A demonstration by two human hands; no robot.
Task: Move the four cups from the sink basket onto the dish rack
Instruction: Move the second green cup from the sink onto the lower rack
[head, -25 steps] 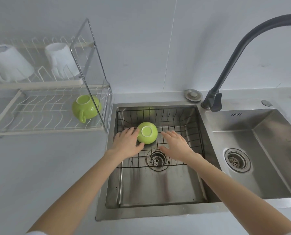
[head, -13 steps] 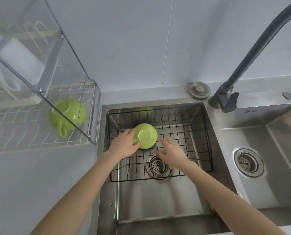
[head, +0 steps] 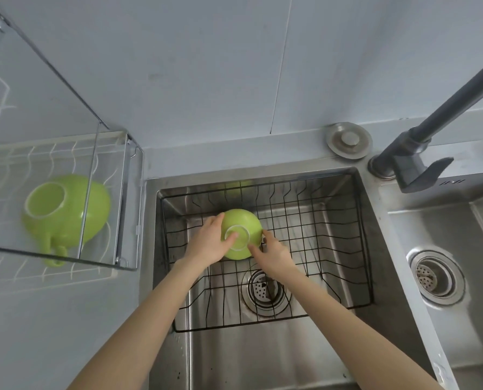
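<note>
A green cup [head: 241, 225] lies upside down in the black wire sink basket [head: 333, 249], its pale foot ring facing up. My left hand [head: 209, 243] grips its left side, thumb on the foot ring. My right hand [head: 274, 253] grips its right side with the fingertips. A second green cup [head: 66, 212] lies on its side on the lower shelf of the white dish rack [head: 66, 153] at the left, handle pointing toward me.
The basket sits in the left steel sink over a drain [head: 265, 289]. A dark faucet [head: 420, 153] rises at the right, beside a second sink with a drain [head: 435, 274]. A round metal cap [head: 348, 140] lies on the counter behind the sink.
The head camera has moved closer and tilted down. Both hands have closed in on the green cup; the right hand, which was apart from it, now touches it.
</note>
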